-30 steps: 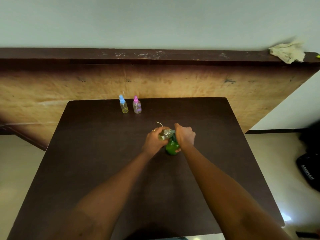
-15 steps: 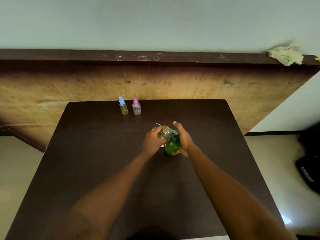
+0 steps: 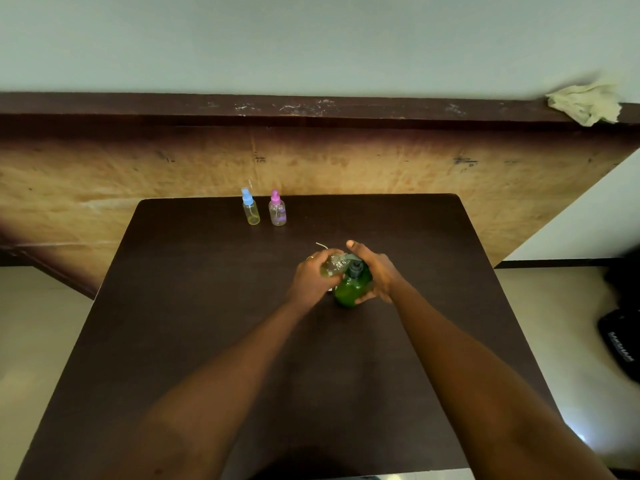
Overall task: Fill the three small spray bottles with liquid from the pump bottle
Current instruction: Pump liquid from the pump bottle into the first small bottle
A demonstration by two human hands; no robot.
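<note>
A green pump bottle (image 3: 349,292) with a dark pump head stands mid-table. My right hand (image 3: 375,271) grips its right side, thumb low on the body, index finger stretched up past the pump. My left hand (image 3: 311,276) grips a small clear spray bottle (image 3: 331,266), uncapped and tilted against the pump spout. A thin white spray tube (image 3: 321,244) lies on the table just behind my left hand. Two capped spray bottles stand near the far edge: a blue-capped one (image 3: 250,211) with yellowish liquid and a pink-capped one (image 3: 277,208).
The dark brown table (image 3: 194,306) stands against a wooden panel with a dark ledge (image 3: 311,109). A crumpled pale cloth (image 3: 585,102) lies on the ledge at the right. A black bag (image 3: 620,344) sits on the floor to the right.
My right hand has shifted from covering the pump top to the bottle's side, exposing the pump head. The left hand still holds the small bottle at the spout.
</note>
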